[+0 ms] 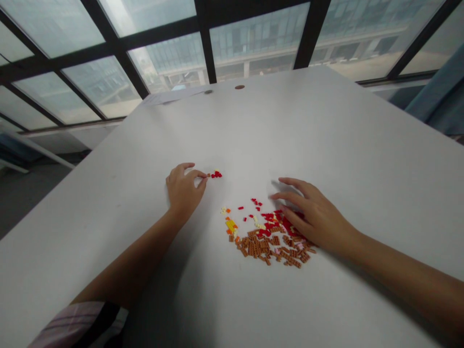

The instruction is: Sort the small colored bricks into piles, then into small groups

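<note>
My left hand [185, 188] pinches a small brown brick [209, 175] between thumb and forefinger, left of the pile. Right beside that brick lies a little group of red bricks [216, 174] with a bit of yellow. Over the upper right edge of the pile, my right hand [311, 210] is held with its fingers apart; no brick shows in its grip. Brown bricks [258, 245] make up the near part of the pile, and red bricks [271, 222] the far part, some hidden under my right hand. A yellow brick [231, 225] lies at the pile's left side among orange pieces.
All this rests on a large white table [326, 135]. At its far edge are a brown round spot [239, 87], a grey round spot [208, 92] and white paper [170, 98]. Dark-framed windows [253, 43] stand behind, with a blue curtain [440, 92] at right.
</note>
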A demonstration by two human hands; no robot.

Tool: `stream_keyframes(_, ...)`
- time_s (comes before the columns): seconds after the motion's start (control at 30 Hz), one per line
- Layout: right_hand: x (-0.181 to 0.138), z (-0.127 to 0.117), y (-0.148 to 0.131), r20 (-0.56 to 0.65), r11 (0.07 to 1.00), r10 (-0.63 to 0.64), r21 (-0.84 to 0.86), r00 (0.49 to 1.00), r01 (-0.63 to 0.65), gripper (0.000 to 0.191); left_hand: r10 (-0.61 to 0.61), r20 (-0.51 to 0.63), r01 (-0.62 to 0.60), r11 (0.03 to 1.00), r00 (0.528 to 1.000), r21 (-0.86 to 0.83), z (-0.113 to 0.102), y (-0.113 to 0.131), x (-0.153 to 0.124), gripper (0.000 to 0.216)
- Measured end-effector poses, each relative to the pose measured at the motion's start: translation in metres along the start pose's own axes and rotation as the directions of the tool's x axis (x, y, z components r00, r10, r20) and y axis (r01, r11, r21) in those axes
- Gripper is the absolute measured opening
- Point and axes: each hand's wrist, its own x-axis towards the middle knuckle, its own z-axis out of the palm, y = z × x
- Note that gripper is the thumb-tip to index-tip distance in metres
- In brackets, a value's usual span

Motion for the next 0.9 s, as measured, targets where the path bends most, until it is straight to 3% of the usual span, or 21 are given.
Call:
stream_keyframes(0.23,0.0,0.0,0.001,0.008,1.0,-0.01,0.009,1.0,0.01,0.028,-0.006,0.095,0.002,0.999,0.995,0.049,-0.005,0.009,0.0,0.018)
stream_keyframes(0.4,0.0,0.001,0.001,-0.007,1.0,-0.014,0.005,1.0,0.014,0.028,-0.063,0.126,0.054,0.995,0.99,0.08,-0.025,0.005,0.001,0.014)
stream_keyframes(0.5,0.0,0.001,0.0,-0.017,1.0,-0.022,0.001,1.0,0.022,0.027,-0.112,0.21,0.088,0.989,0.971,0.119,-0.038,0.0,0.004,0.025)
stream_keyframes(0.6,0.0,0.0,0.0,-0.024,1.0,-0.03,-0.003,0.999,0.03,0.026,-0.134,0.27,0.095,0.984,0.954,0.15,-0.041,-0.005,0.007,0.021)
stream_keyframes(0.77,0.001,-0.001,0.0,-0.009,0.999,-0.037,-0.005,0.999,0.037,0.026,-0.11,0.279,0.085,0.991,0.954,0.101,-0.033,-0.009,0.008,0.007)
stream_keyframes(0.9,0.0,0.0,0.001,0.003,1.0,-0.016,-0.001,1.0,0.016,0.027,0.009,0.276,-0.007,1.0,0.961,-0.01,-0.028,-0.004,0.004,0.004)
